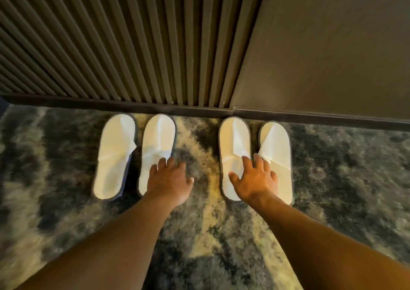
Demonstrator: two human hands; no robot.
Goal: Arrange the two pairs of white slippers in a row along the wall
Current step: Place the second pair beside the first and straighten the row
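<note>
L hand [169, 180] splayed flat over slipper [158, 143]; R hand [255, 178] splayed across right pair [235, 147].

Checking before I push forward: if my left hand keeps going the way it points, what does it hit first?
Probably the dark baseboard under the ribbed wall panel; the left hand points along the right edge of the second white fabric slipper, though depth is unclear.

Four white slippers with dark edging, flat on the carpet, toes toward the wall. Left pair: far-left slipper [115, 155] tilted slightly, second slipper [158, 143] just beside it. Right pair: third slipper [234, 147] and far-right slipper [277, 154], close together. Clear gap between pairs.
</note>
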